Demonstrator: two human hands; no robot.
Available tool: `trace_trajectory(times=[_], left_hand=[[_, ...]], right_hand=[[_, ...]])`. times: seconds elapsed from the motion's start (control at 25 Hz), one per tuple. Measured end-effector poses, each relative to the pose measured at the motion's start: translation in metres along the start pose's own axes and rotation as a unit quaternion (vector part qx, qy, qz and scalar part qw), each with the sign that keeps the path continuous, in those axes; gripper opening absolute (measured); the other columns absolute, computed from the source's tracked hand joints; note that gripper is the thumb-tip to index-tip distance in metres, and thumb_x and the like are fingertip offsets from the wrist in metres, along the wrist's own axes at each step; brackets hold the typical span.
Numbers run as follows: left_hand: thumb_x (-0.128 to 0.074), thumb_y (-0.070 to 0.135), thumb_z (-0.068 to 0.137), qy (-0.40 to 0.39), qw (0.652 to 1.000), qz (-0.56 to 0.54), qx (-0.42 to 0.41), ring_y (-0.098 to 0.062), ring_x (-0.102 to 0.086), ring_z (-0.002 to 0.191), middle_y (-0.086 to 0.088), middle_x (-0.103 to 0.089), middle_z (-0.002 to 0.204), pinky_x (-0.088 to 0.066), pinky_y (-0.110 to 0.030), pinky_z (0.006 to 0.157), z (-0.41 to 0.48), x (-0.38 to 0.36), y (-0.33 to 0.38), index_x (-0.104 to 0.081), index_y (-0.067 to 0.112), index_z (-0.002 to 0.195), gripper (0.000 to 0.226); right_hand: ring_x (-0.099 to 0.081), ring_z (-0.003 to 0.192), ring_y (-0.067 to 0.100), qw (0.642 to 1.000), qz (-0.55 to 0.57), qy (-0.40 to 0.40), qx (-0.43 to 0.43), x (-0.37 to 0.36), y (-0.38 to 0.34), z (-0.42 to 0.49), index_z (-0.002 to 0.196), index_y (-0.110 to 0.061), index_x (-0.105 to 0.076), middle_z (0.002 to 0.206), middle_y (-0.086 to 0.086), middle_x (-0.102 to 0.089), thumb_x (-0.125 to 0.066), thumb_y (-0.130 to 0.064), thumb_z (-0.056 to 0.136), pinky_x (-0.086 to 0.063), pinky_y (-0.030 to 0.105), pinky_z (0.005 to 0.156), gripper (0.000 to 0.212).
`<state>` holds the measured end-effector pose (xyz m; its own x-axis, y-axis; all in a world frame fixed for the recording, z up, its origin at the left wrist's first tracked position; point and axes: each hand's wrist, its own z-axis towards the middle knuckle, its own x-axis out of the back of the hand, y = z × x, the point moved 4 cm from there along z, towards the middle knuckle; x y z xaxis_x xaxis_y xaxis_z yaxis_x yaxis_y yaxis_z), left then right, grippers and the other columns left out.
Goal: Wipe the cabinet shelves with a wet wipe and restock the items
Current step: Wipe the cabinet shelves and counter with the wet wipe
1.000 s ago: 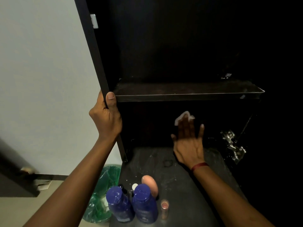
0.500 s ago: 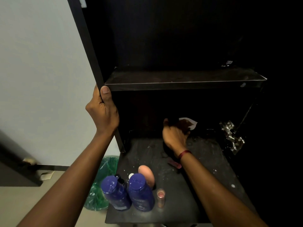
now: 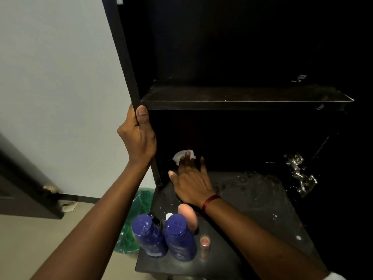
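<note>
Right hand (image 3: 191,184) slid left, flat fingers (image 3: 187,161) pressing crumpled white wipe (image 3: 178,156); left hand (image 3: 139,138) grips thin dark cabinet panel (image 3: 121,57).

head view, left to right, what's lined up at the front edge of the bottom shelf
left blue bottle → right blue bottle → small pink-topped tube
</note>
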<state>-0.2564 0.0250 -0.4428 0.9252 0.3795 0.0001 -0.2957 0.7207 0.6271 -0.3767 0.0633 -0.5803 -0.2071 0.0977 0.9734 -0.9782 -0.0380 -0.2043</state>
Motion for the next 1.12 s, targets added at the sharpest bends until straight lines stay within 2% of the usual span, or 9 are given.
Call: trace_trajectory(times=[0.16, 0.28, 0.48, 0.64, 0.72, 0.84, 0.92, 1.0, 1.12], left_hand=[[-0.027, 0.06, 0.094, -0.001, 1.0, -0.003, 0.006, -0.001, -0.047, 0.052, 0.015, -0.038, 0.058, -0.028, -0.007, 0.05, 0.0, 0.0, -0.002, -0.047, 0.014, 0.078, 0.053], [-0.027, 0.058, 0.094, -0.001, 1.0, 0.0, -0.002, 0.002, -0.049, 0.054, 0.018, -0.038, 0.06, -0.03, -0.006, 0.05, 0.001, 0.001, 0.001, -0.048, 0.013, 0.078, 0.052], [-0.028, 0.06, 0.093, -0.001, 1.0, -0.016, -0.003, 0.007, -0.052, 0.057, 0.022, -0.041, 0.063, -0.032, -0.002, 0.051, 0.001, 0.0, 0.004, -0.059, -0.005, 0.081, 0.073], [-0.028, 0.06, 0.093, -0.004, 1.0, -0.018, -0.006, 0.008, -0.052, 0.057, 0.022, -0.042, 0.063, -0.032, -0.002, 0.051, 0.001, -0.001, 0.005, -0.06, -0.008, 0.085, 0.076], [-0.027, 0.061, 0.092, -0.004, 1.0, -0.022, 0.002, 0.007, -0.053, 0.057, 0.021, -0.043, 0.063, -0.032, -0.002, 0.051, 0.002, -0.001, 0.006, -0.06, -0.004, 0.084, 0.073], [-0.027, 0.061, 0.092, -0.007, 1.0, -0.024, 0.004, 0.006, -0.053, 0.056, 0.021, -0.044, 0.063, -0.032, -0.003, 0.051, 0.001, 0.0, 0.008, -0.06, -0.004, 0.085, 0.073], [-0.028, 0.059, 0.093, -0.015, 1.0, -0.022, -0.001, 0.008, -0.052, 0.057, 0.022, -0.044, 0.064, -0.032, -0.002, 0.052, 0.001, 0.001, 0.009, -0.061, -0.009, 0.089, 0.075], [-0.028, 0.058, 0.093, -0.026, 1.0, -0.016, -0.005, 0.008, -0.051, 0.056, 0.022, -0.044, 0.064, -0.031, -0.002, 0.052, 0.001, 0.003, 0.007, -0.06, -0.013, 0.093, 0.078], [-0.031, 0.059, 0.092, -0.053, 0.999, -0.009, -0.002, 0.006, -0.05, 0.054, 0.02, -0.043, 0.06, -0.03, -0.003, 0.051, 0.001, 0.006, 0.002, -0.059, -0.018, 0.099, 0.082]], right_hand=[[-0.005, 0.149, 0.019, 0.989, -0.121, 0.046, 0.068, 0.005, 0.007, 0.001, 0.153, -0.007, -0.015, 0.162, 0.006, -0.009, -0.004, -0.057, 0.094, 0.014, 0.05, 0.116, 0.077], [-0.005, 0.149, 0.017, 0.977, -0.179, 0.094, 0.074, 0.021, 0.021, 0.005, 0.151, -0.012, -0.025, 0.159, -0.005, -0.022, -0.006, -0.056, 0.093, 0.013, 0.049, 0.117, 0.075], [0.004, 0.149, 0.021, 0.971, -0.193, 0.13, 0.058, 0.032, 0.044, -0.001, 0.152, -0.013, -0.009, 0.162, -0.003, -0.009, -0.012, -0.055, 0.094, 0.016, 0.05, 0.116, 0.071], [0.003, 0.15, 0.022, 0.967, -0.214, 0.067, 0.119, 0.024, 0.055, 0.002, 0.147, -0.008, -0.03, 0.161, 0.001, -0.017, -0.011, -0.059, 0.093, 0.003, 0.05, 0.119, 0.076], [0.002, 0.15, 0.022, 0.959, -0.229, 0.05, 0.158, 0.026, 0.056, 0.008, 0.148, -0.012, -0.03, 0.161, -0.001, -0.017, -0.012, -0.06, 0.092, 0.002, 0.049, 0.12, 0.076], [-0.011, 0.149, 0.021, 0.94, -0.252, 0.1, 0.208, 0.05, 0.045, 0.02, 0.149, -0.017, -0.032, 0.16, -0.003, -0.021, -0.033, -0.052, 0.094, 0.008, 0.048, 0.119, 0.065], [-0.009, 0.149, 0.021, 0.936, -0.243, 0.165, 0.196, 0.077, 0.028, 0.032, 0.152, -0.02, -0.022, 0.161, -0.003, -0.015, -0.038, -0.047, 0.096, 0.008, 0.05, 0.118, 0.065], [-0.011, 0.148, 0.022, 0.949, -0.178, 0.213, 0.149, 0.1, 0.01, 0.045, 0.153, -0.024, -0.016, 0.161, -0.004, -0.016, -0.036, -0.044, 0.098, 0.003, 0.049, 0.116, 0.062], [-0.017, 0.146, 0.022, 0.972, -0.088, 0.203, 0.082, 0.111, -0.012, 0.057, 0.153, -0.026, -0.018, 0.159, -0.003, -0.021, -0.035, -0.04, 0.1, -0.002, 0.046, 0.117, 0.057]])
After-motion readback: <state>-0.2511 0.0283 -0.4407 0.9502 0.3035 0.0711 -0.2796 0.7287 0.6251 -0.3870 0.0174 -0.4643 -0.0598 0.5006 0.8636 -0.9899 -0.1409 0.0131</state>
